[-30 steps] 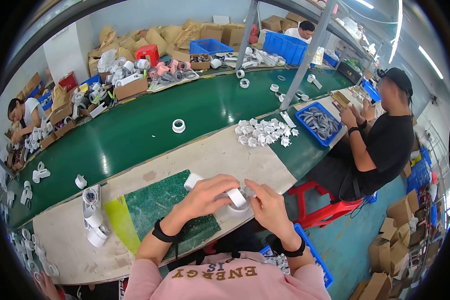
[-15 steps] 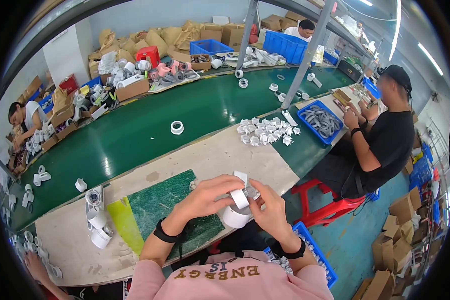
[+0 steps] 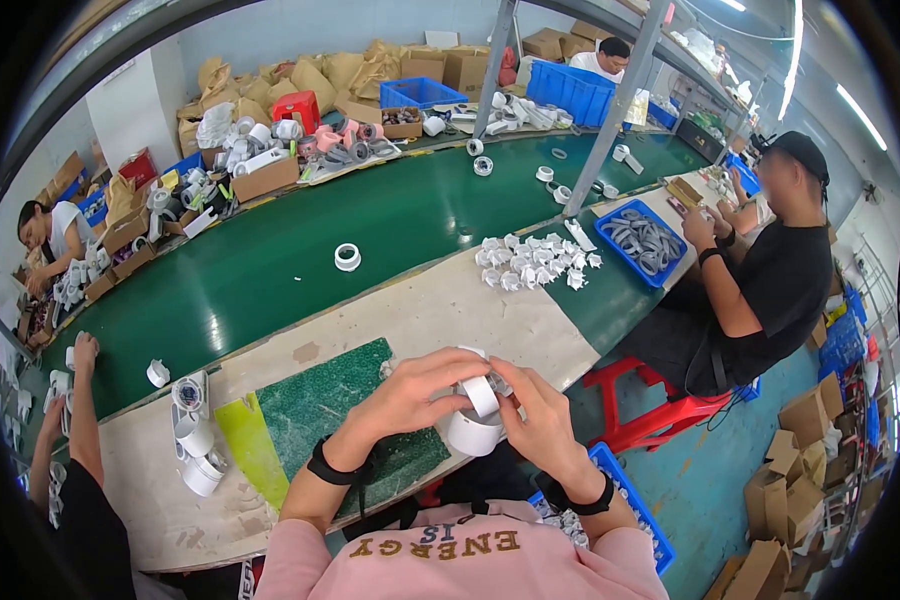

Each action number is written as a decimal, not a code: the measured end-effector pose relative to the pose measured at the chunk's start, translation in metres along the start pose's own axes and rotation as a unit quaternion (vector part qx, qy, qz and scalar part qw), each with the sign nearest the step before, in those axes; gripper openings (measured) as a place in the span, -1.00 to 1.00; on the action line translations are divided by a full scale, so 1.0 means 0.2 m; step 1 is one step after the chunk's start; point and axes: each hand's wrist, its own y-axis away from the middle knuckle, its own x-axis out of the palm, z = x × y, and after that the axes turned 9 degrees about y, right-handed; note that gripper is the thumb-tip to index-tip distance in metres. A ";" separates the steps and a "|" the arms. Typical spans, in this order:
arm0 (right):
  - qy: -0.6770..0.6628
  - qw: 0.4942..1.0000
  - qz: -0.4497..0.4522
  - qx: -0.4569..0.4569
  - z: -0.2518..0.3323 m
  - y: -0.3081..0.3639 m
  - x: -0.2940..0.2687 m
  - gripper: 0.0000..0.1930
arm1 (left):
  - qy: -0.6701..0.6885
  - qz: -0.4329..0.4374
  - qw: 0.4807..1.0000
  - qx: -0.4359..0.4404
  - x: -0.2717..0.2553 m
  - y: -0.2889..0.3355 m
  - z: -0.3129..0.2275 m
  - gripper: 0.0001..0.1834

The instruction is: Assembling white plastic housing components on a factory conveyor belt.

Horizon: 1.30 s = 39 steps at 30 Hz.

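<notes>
Both my hands meet over the table's front edge around a white plastic housing [image 3: 475, 437] with a rounded, cup-like lower body. My left hand [image 3: 415, 393] grips the curved white band at its upper part, thumb and fingers closed on it. From the other side, my right hand [image 3: 536, 408] pinches the same piece near a small clear or greyish bit, which the fingers partly hide. Under my left forearm lies a dark green mat [image 3: 320, 410], with a yellow-green sheet [image 3: 247, 450] beside it. Farther left stand several assembled white housings [image 3: 194, 434].
A green conveyor belt [image 3: 270, 270] runs beyond the table, carrying a white ring part [image 3: 347, 257]. Small white parts [image 3: 530, 262] lie ahead, near a blue tray [image 3: 640, 243] of grey rings. A co-worker sits right on a red stool [image 3: 650, 410]; another's arms [image 3: 85, 400] reach in left.
Parts on the belt have shifted slightly left. At the far left, a co-worker's arms have reached forward over the belt to white parts there. My hands stay on the housing, fingers slightly shifted.
</notes>
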 end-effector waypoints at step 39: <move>0.012 0.999 0.049 0.002 0.08 -0.02 -0.03 -0.49 | -0.115 -0.050 0.992 0.016 0.08 0.01 -0.02 -0.47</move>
